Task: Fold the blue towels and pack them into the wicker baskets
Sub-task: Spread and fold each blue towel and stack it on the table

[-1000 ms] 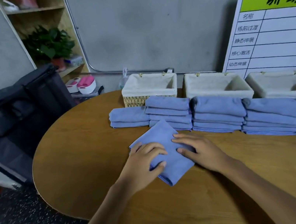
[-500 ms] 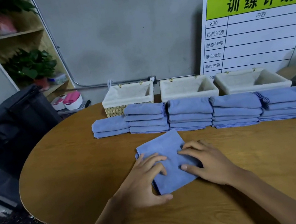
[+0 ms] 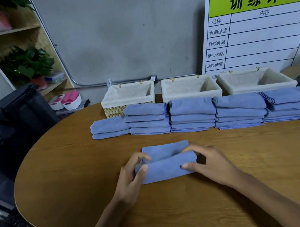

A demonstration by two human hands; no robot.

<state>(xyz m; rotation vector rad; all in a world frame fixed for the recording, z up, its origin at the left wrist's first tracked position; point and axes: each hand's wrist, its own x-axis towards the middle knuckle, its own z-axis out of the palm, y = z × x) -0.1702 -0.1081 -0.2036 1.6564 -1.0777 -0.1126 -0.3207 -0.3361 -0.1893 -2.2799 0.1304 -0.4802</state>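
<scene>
1. Table (image 3: 58,186): fills centre + lower frame.
2. Stacks (image 3: 206,114) of folded towels: row mid-frame, w/ 3 baskets (image 3: 190,87) just behind.
3. Towel (image 3: 167,162): centre, on table, half folded.
4. L hand (image 3: 133,176) + R hand (image 3: 210,162): each pinching a towel end.

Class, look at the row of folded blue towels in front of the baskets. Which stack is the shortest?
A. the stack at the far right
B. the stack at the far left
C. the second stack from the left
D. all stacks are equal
B: the leftmost stack shows only two folded towels, while the second stack and the rightmost stack each hold clearly more layers.
</scene>
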